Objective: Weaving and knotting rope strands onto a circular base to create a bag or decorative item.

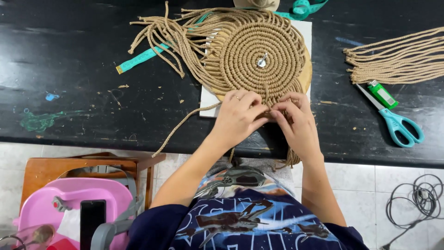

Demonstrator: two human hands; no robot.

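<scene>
Knotting tan cords (270,99) | left hand (238,118) | right hand (298,122) | green lighter (382,94) right

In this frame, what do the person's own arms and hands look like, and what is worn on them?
Both forearms are bare. The left hand wears a thin gold-coloured ring on one finger; the right hand shows no jewellery. Short dark navy T-shirt sleeves begin near the elbows, on a shirt with a printed spacecraft picture.

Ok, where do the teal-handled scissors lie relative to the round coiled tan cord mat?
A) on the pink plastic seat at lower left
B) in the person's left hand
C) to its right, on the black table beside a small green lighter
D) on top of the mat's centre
C: the teal-handled scissors lie on the black table, right of the round coiled tan cord mat, beside the small green lighter.
</scene>
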